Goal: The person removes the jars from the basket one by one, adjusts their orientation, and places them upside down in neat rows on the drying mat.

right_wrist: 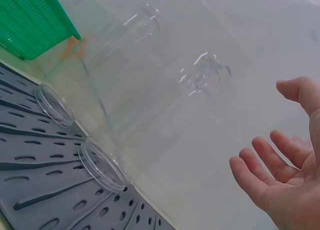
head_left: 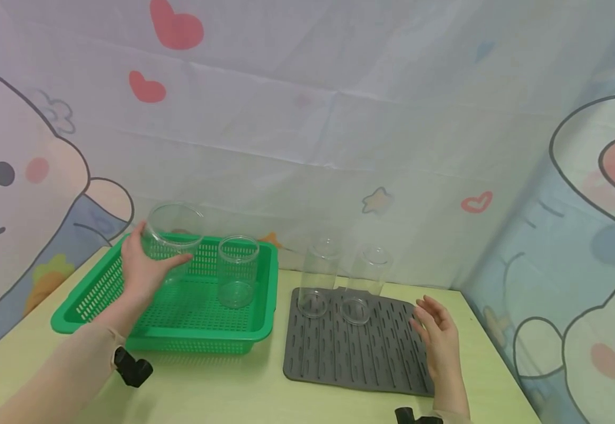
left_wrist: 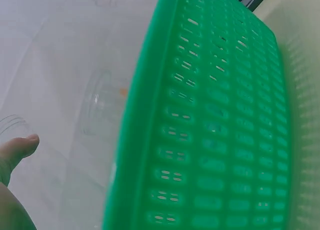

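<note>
A: What is recorded at the left hand [head_left: 145,265]?
B: Glass 1 [head_left: 175,235], clear and wide-rimmed, is held there, gripped by thumb and fingers spread around its wall. It is positioned mouth up at the rear left of the green basket [head_left: 196,338]. Whether its base is touching the basket floor cannot be told.
A: And the right hand [head_left: 438,330]?
B: Nothing is held. The fingers are loosely bent, with the thumb well apart from them, and the hand is poised by the right edge of the grey mat [head_left: 365,359].
A: Other glassware?
B: Glass 2 [head_left: 237,268] is seated inside the basket, right of glass 1. Glass 3 [head_left: 318,274] and glass 4 [head_left: 365,285] are stood side by side, apart, on the mat's rear part.
A: Surroundings?
B: Basket and mat are set on a pale yellow-green table [head_left: 222,388]. A cloth [head_left: 286,118] printed with hearts is hung behind.
</note>
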`<state>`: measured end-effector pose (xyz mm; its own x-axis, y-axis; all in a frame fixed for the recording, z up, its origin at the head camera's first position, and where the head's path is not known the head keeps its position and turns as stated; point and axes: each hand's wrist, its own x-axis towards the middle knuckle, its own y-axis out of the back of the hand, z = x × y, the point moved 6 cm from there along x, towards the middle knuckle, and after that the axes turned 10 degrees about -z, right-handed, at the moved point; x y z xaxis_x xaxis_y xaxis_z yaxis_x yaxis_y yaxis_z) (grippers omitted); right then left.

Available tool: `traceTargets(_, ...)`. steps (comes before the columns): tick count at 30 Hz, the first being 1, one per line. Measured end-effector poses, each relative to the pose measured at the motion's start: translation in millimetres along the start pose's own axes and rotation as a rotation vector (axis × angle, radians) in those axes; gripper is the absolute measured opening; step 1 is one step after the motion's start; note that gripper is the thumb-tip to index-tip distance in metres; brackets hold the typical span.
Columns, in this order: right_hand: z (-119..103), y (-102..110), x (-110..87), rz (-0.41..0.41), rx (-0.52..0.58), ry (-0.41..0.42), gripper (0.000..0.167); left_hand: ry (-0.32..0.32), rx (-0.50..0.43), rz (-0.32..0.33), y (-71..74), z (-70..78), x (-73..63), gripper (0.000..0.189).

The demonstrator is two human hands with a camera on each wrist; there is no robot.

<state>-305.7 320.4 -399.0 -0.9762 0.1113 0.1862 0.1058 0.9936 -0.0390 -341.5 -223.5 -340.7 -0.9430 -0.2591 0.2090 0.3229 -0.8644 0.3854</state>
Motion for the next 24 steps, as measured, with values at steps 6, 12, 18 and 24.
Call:
traceTargets(6,-5.7,-7.6,0.4,-0.026,-0.017,0.039,0.042,-0.146,0.054,0.094,-3.6,30.6,-15.6,0.101)
traceTargets(12,-13.9,-15.5,-1.5,-0.071,-0.035,0.090,0.046,-0.376,0.103,0.187,-17.4,56.8,-36.5,0.096)
traceTargets(18,-26.3,-28.7,-4.9,-0.104,-0.058,0.123,0.050,-0.542,0.149,0.253,-35.2,74.6,-58.0,0.095)
traceTargets(24,-37.8,-45.9,-8.3,-0.151,-0.100,0.121,0.058,-0.674,0.189,0.317,-55.8,83.4,-77.2,0.100)
